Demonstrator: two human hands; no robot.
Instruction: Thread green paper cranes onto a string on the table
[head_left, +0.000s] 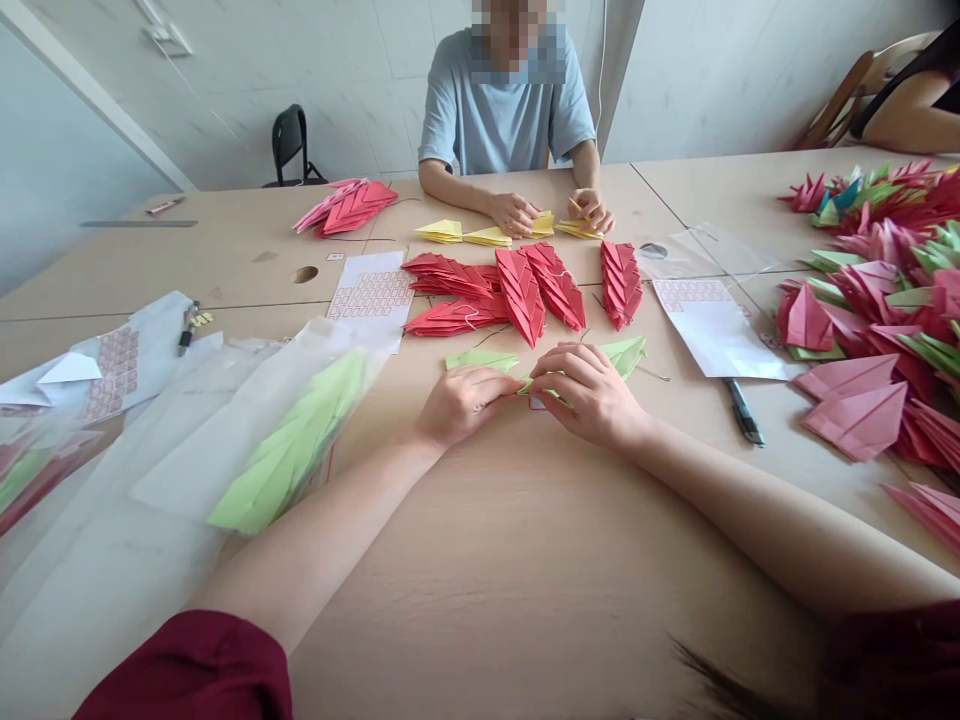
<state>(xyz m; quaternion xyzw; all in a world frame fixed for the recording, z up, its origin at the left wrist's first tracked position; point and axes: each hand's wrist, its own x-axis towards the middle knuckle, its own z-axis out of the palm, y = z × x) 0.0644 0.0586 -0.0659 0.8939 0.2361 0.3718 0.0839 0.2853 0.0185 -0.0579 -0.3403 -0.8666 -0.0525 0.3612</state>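
Observation:
My left hand [466, 402] pinches the left end of a small green folded paper piece [525, 386] just above the table. On the same piece, from the right, the bent fingers of my right hand [585, 390] close, hiding most of it. One green folded paper [482, 358] lies behind my left hand, and another green folded paper [624, 355] shows behind my right. Beyond them lie several red pleated paper strings [519, 295], some with white thread showing.
Across the table [480, 560], a person in a blue shirt [495, 110] handles yellow folded papers [487, 236]. Pink, red and green folded papers [855, 405] are heaped at right, near a pen [744, 412] and a sticker sheet [720, 330]. Plastic bags [187, 470], one holding green paper, lie left.

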